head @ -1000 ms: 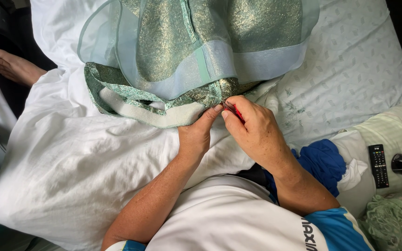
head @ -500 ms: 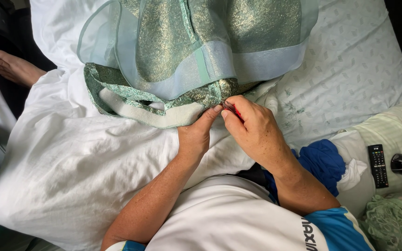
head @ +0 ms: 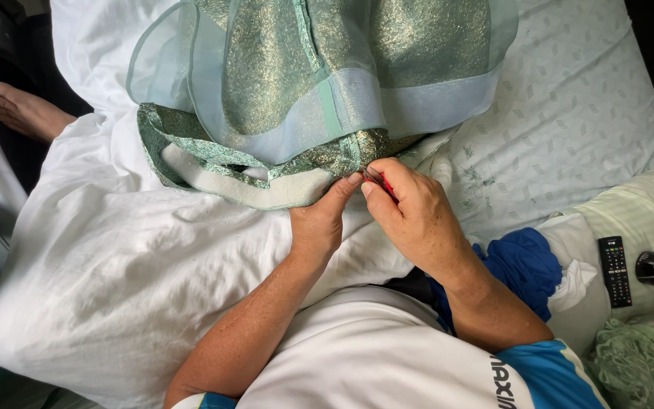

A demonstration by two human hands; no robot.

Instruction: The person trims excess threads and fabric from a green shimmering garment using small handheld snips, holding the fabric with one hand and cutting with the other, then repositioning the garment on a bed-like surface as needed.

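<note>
at the frame's centre the left hand (head: 318,227) pinches the edge of the green glittery garment (head: 297,83) spread on the bed (head: 115,257); the right hand (head: 410,216) grips a small red tool (head: 387,185) there. a slip could snag the sheer overlay (head: 387,98).

torso: white shirt (head: 372,356) | sleeves: short, blue-trimmed | forearms: bare | hands: ungloved
</note>
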